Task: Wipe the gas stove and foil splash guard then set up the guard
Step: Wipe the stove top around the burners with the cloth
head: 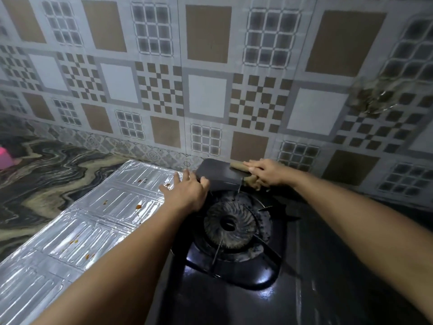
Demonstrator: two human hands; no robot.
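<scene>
The black gas stove (328, 266) fills the lower right, its round burner (229, 222) under a pan support. A dark grey panel (220, 173) with a rounded corner sits at the stove's back edge against the wall. My left hand (185, 192) grips the panel's left edge, thumb on top and fingers spread beside it. My right hand (264, 172) presses a crumpled brown cloth (249, 181) against the panel's right side. The foil splash guard (77, 228) lies flat on the counter left of the stove, with small orange stains on it.
The patterned tile wall (210, 90) stands right behind the stove. A marbled dark counter (46, 174) runs to the left, with a pink object (5, 158) at its far left edge. A blurred clear object (375, 95) hangs on the wall at upper right.
</scene>
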